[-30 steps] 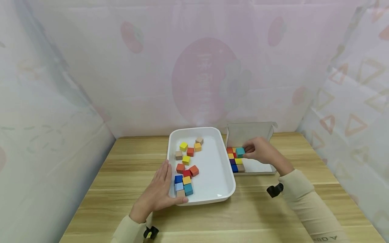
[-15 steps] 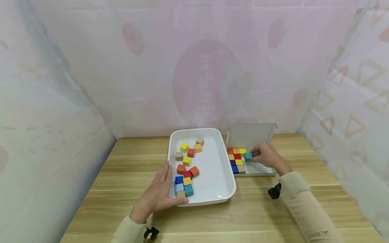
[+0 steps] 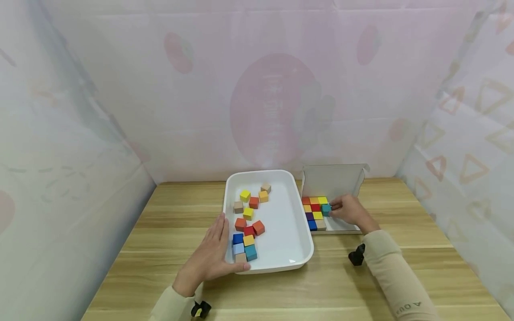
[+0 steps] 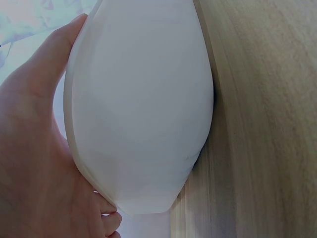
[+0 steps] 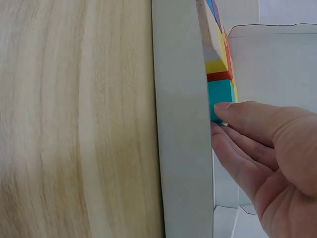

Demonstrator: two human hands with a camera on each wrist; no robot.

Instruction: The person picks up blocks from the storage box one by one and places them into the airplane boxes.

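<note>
In the right wrist view the teal cube is partly hidden by the box wall and the fingertips, while the left hand and the tray are cut off by the left wrist view's edges.

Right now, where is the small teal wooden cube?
In the head view, the teal wooden cube sits inside the grey cardboard box, right of the red cube, with the right hand pinching it.

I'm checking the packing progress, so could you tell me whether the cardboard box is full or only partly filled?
Partly filled. The cardboard box holds cubes only along its left side; the right hand presses a teal cube against them, and bare floor remains.
</note>
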